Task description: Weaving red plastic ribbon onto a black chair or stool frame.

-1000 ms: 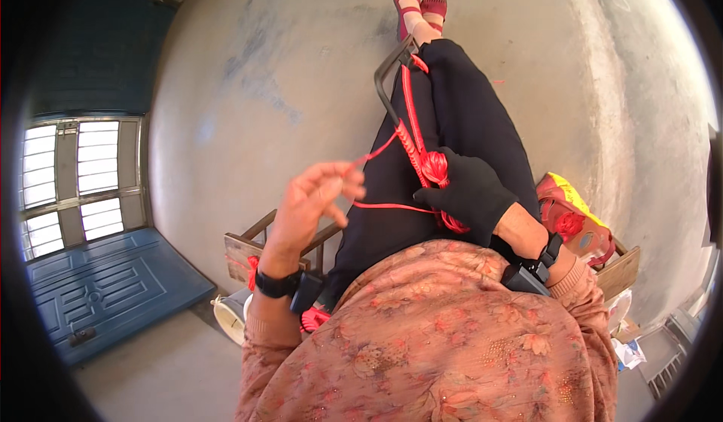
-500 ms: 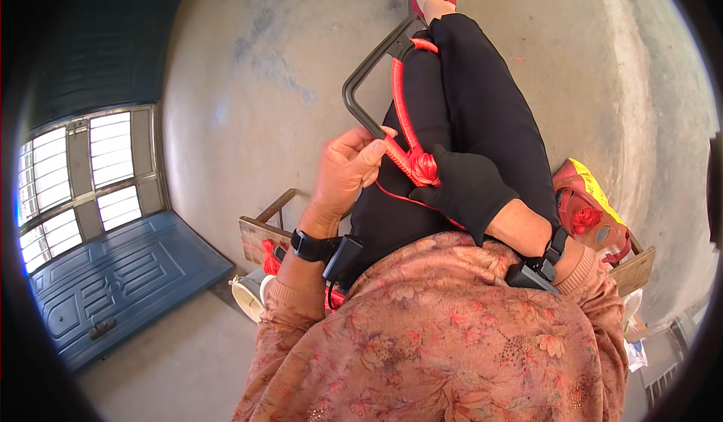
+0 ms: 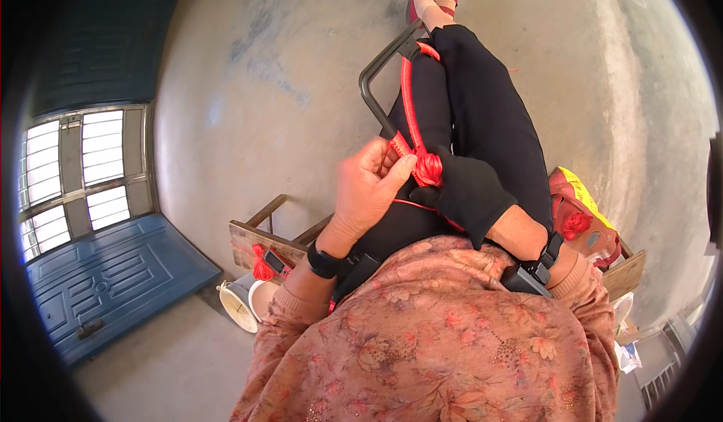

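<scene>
A dark angular frame point(image 3: 370, 94), partly wrapped in red cord, rests over my black-trousered legs. My left hand point(image 3: 369, 185) is bare and slightly blurred; its thumb and fingers pinch the wrapped lower bar of the frame. Beside those fingertips sits a round bundle of red cord point(image 3: 428, 169). My right hand point(image 3: 474, 196), in a black glove, is closed around the right side of this bundle, its thumb beneath. A thin red strand point(image 3: 414, 206) runs below both hands. The gloved fingers are largely hidden behind the bundle.
A wooden bench point(image 3: 252, 241) is under me, with a phone point(image 3: 277, 262) and another red cord bundle point(image 3: 261, 264) on its left end. Pale buckets point(image 3: 237, 309) stand below. At right lies a red bag point(image 3: 602, 245). A blue door point(image 3: 120, 286) stands at left.
My left hand has come rightward along the frame, nearer the cord bundle, with its back turned more upward. The frame has shifted slightly right in view. My gloved hand keeps its grip.
</scene>
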Demonstrator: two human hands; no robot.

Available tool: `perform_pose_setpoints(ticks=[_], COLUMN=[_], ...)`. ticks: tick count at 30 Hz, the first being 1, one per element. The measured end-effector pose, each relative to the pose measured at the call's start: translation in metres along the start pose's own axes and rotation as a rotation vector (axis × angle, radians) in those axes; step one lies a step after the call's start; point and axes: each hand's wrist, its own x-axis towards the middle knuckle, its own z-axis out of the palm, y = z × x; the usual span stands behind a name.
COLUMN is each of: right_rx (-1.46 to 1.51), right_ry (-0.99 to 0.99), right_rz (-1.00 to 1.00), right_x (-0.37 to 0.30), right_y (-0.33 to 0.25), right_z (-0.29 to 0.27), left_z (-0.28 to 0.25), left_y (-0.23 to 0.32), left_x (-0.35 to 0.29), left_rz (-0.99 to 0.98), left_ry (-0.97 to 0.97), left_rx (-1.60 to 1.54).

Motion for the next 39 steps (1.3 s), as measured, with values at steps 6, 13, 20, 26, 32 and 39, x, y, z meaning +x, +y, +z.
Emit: perform_pose_setpoints(ticks=[6,13,20,26,32,39], right_rx=[0.096,0.250,0.255,0.339,0.125,0.096], right_ry=[-0.024,-0.054,-0.073,-0.165,-0.109,-0.179], right_rz=[0.023,0.009,0.057,0.053,0.113,0.216], right_x=[-0.003,-0.002,0.000,-0.007,0.000,0.006], right_y=[0.016,0.026,0.018,0.014,0.018,0.009], right_z=[-0.002,-0.002,-0.008,-0.016,-0.011,-0.012], left_z=[0.013,0.018,0.011,-0.016,-0.005,-0.008], left_y=[0.014,0.015,0.013,0.030,0.019,0.013], left_x=[-0.002,-0.010,0.001,0.018,0.003,0.002], left_rz=[0.009,0.036,0.010,0.032,-0.002,0.104], left_ry=[-0.042,-0.100,-0.051,-0.185,-0.221,-0.209], left_rx=[0.173,0.239,0.020,-0.287,-0.163,-0.032])
